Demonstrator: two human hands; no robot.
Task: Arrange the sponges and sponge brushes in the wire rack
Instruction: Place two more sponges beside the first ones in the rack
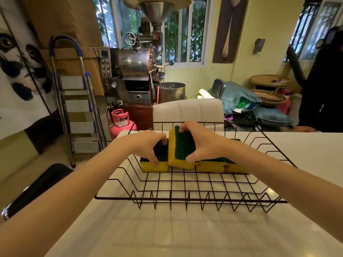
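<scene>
A black wire rack (pixel 185 198) stands on the white table. Along its far side lie yellow sponges with dark green scouring tops. My left hand (pixel 148 143) grips the leftmost sponge (pixel 159 166), thumb on its near yellow edge and fingers on its green top. My right hand (pixel 202 140) holds a second sponge (pixel 182 148) tilted up on its edge, green face toward the right. To the right, two more sponges (pixel 222 166) lie flat side by side under my right wrist. No sponge brushes are visible.
The white table (pixel 167 234) extends toward me. Behind it stand a white chair back (pixel 187 110), a pink gas cylinder (pixel 120 122), a stepladder (pixel 78 101) and a coffee roaster (pixel 137 71). A person in dark clothes (pixel 323 86) stands at the far right.
</scene>
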